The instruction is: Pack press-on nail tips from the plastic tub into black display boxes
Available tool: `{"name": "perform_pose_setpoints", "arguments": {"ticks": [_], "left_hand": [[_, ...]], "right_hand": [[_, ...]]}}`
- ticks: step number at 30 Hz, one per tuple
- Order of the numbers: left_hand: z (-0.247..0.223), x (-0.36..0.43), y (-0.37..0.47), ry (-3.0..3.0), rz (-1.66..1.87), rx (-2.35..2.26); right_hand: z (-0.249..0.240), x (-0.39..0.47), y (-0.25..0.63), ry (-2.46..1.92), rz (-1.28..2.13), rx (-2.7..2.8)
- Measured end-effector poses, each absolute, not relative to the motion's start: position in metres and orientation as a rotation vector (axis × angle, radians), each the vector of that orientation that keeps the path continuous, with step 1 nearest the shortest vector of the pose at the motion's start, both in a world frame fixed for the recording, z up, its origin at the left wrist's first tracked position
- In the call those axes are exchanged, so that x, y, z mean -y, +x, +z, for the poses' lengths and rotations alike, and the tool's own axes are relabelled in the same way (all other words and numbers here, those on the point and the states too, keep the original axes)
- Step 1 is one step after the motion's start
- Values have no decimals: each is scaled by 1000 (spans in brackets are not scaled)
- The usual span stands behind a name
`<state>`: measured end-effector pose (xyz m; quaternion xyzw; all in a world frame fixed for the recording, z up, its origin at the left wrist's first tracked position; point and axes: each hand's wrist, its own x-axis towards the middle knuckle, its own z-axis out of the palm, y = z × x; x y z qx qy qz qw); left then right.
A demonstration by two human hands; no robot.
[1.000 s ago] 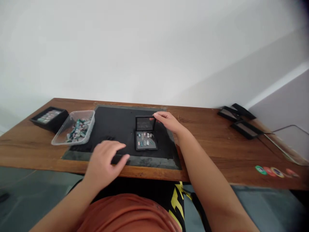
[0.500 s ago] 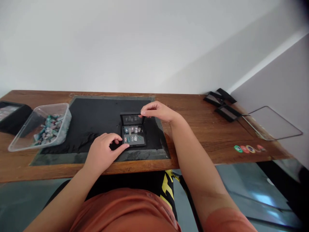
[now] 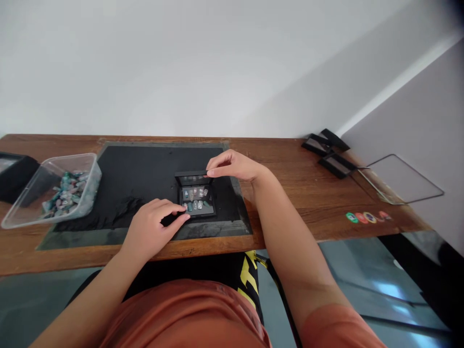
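Note:
A small black hinged case (image 3: 200,216) lies on a black mat, its lid (image 3: 192,180) raised and tilted forward. Inside are two rows of what look like press-on nails (image 3: 195,205), some teal and others clear or pinkish. My right hand (image 3: 235,166) pinches the lid's upper right corner between thumb and fingers. At the case's lower left corner, my left hand (image 3: 151,227) grips the edge, with the thumb along the front and the fingers at the left side.
To the left, a clear plastic tub (image 3: 90,193) holds many small teal and pink pieces, beside a black box (image 3: 18,176). Several black cases (image 3: 337,164) and a thin wire frame (image 3: 416,200) are at the right. Round stickers (image 3: 369,217) mark the wooden table (image 3: 282,193).
The lid has tipped further forward over the case, with my right hand moving along with it. My left hand stays at the lower left corner. The whole view has shifted slightly.

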<state>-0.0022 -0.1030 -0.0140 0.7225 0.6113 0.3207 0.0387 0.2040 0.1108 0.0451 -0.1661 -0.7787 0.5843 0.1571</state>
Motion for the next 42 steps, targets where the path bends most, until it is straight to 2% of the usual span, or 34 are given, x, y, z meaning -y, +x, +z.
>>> {"name": "perform_pose_setpoints", "arguments": {"ticks": [21, 28, 34, 42], "left_hand": [[-13, 104, -2, 2192, 888, -1911], [-10, 102, 15, 2464, 1035, -1857], [-11, 88, 39, 2669, 873, -1903], [-12, 85, 40, 2644, 882, -1924]], "right_hand": [[48, -108, 204, -409, 1701, 2279], [49, -107, 203, -405, 1702, 2302], [50, -106, 203, -389, 1668, 2314], [44, -111, 203, -354, 1617, 2226]]}}
